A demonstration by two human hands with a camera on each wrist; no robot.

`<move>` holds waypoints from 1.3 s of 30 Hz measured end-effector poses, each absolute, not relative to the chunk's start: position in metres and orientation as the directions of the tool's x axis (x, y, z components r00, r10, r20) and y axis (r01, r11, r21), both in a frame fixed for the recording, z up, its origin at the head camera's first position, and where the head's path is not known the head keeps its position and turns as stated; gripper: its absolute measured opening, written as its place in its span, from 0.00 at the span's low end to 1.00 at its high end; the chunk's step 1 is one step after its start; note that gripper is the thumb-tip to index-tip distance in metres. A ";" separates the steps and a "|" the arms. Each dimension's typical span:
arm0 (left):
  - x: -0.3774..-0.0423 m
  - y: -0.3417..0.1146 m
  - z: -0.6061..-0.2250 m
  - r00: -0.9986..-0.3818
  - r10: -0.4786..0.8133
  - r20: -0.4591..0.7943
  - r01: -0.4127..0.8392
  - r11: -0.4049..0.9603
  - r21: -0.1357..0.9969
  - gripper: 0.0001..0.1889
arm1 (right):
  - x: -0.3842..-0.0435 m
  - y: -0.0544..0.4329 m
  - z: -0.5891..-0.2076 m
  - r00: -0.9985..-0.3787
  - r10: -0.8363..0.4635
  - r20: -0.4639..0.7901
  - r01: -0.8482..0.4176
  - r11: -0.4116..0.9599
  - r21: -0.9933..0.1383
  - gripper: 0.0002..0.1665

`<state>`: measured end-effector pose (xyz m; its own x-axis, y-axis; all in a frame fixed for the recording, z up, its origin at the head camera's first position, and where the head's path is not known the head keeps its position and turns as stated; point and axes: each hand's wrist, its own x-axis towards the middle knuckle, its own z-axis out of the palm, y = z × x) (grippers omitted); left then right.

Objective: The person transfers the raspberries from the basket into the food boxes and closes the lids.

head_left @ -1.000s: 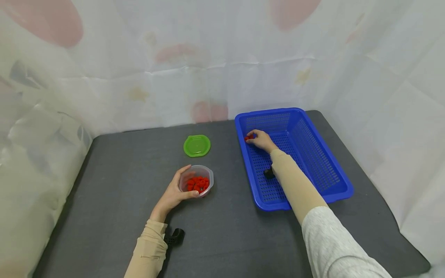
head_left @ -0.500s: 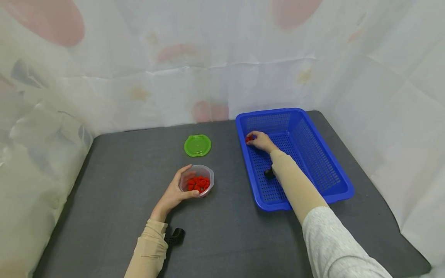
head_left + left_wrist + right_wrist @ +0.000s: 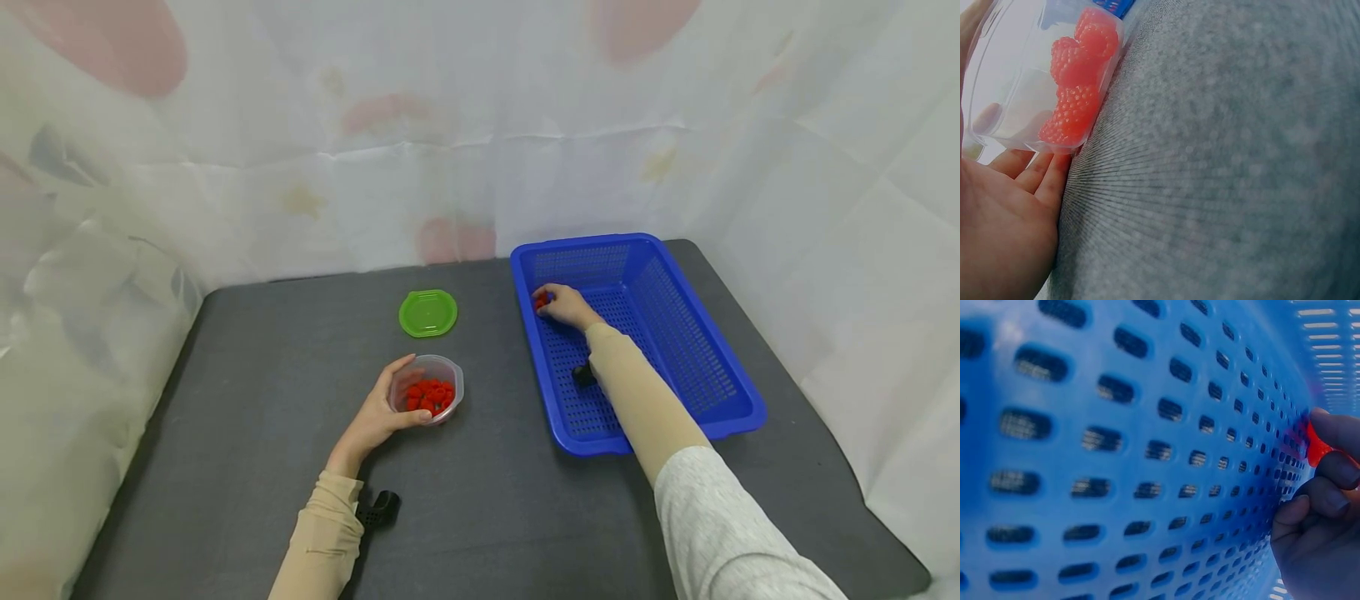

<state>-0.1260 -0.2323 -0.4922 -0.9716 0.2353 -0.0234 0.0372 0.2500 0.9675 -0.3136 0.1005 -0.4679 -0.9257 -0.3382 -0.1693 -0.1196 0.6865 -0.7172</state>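
My left hand grips a clear plastic tub by its side, thumb at the near side. Several raspberries lie in the tub's bottom; the left wrist view shows raspberries through its wall, close to the grey tabletop. Inside the blue basket, near its left wall, my right hand pinches a red raspberry. In the right wrist view the raspberry shows at the fingertips beside the basket's slotted surface, partly hidden by the fingers.
A green lid lies flat on the dark grey table behind the tub. The basket stands at the table's right, its walls rising around my right hand. White patterned sheets hang behind and at both sides.
Both hands keep almost the same places. The right fingers shift very slightly around the raspberry in the basket. The tub stays in my left hand.
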 end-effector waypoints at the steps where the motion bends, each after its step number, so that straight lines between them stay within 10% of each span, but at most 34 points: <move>1: -0.126 -0.232 -0.492 -0.972 0.235 -0.024 0.037 0.250 0.968 0.46 | -0.314 0.101 -0.468 -0.925 -0.339 -0.169 -0.122 0.688 -0.715 0.22; 39: -0.117 -0.224 -0.467 -0.968 0.248 -0.050 0.011 0.238 0.971 0.47 | -0.312 0.118 -0.459 -0.924 -0.362 -0.125 -0.152 0.646 -0.748 0.12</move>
<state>-0.1169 -0.2242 -0.4666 -0.9675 0.2479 -0.0500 0.0107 0.2378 0.9713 -0.3125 0.1184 -0.4589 -0.9236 -0.3624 -0.1253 -0.1518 0.6458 -0.7483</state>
